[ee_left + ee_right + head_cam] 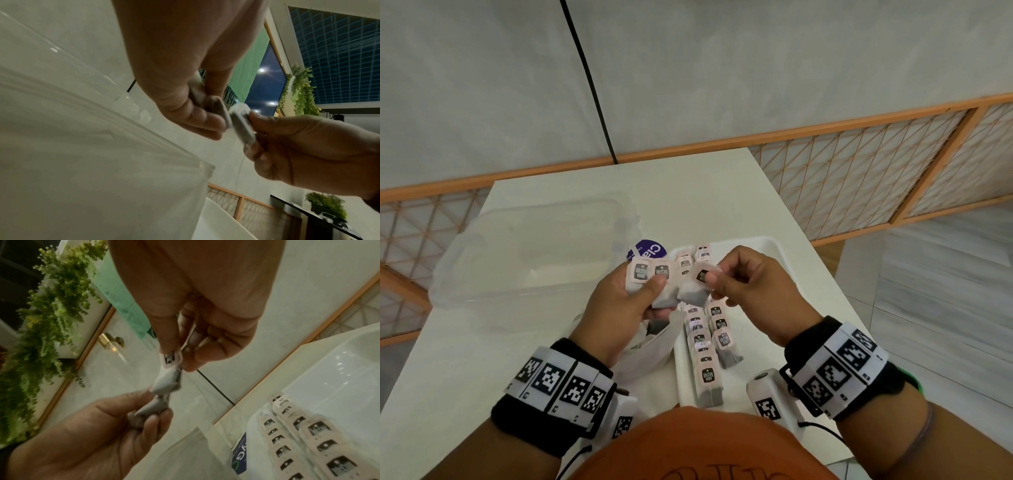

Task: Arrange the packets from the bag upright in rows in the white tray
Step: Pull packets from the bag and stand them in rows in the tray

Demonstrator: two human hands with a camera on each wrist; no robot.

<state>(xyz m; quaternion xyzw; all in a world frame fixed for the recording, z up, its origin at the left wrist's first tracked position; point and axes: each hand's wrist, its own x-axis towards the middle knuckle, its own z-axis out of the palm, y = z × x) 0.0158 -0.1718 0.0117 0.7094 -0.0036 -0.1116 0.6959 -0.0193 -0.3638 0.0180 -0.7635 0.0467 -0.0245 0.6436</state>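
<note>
Both hands up over the white tray [774,250], mid-table. Our left hand [619,301] grips a small bunch of packets [650,277], thumb curled over the front, at least 2 labels showing. Our right hand [750,291] pinches 1 packet [697,284] by its pink tag, thumb against forefinger, other fingers curled loose. That packet hangs tilted, its grey pouch touching the left-hand bunch.

Tray holds 2 rows of packets [705,339] running 12 to 6 o'clock along its left side; right half bare. Paper bag [654,346] sits at 9 o'clock of the tray, under the left wrist. Clear lid [527,246] lies at 10 o'clock.

Step, as we read it: peel 1 off the bunch, then seat it. Wrist views are blurry, so poss. a thread links the 2, can't confirm. Advice: pull apart slowly, keep the pinch at the tag, lower pouch-first against the last packet in row so it leans, not flops.
</note>
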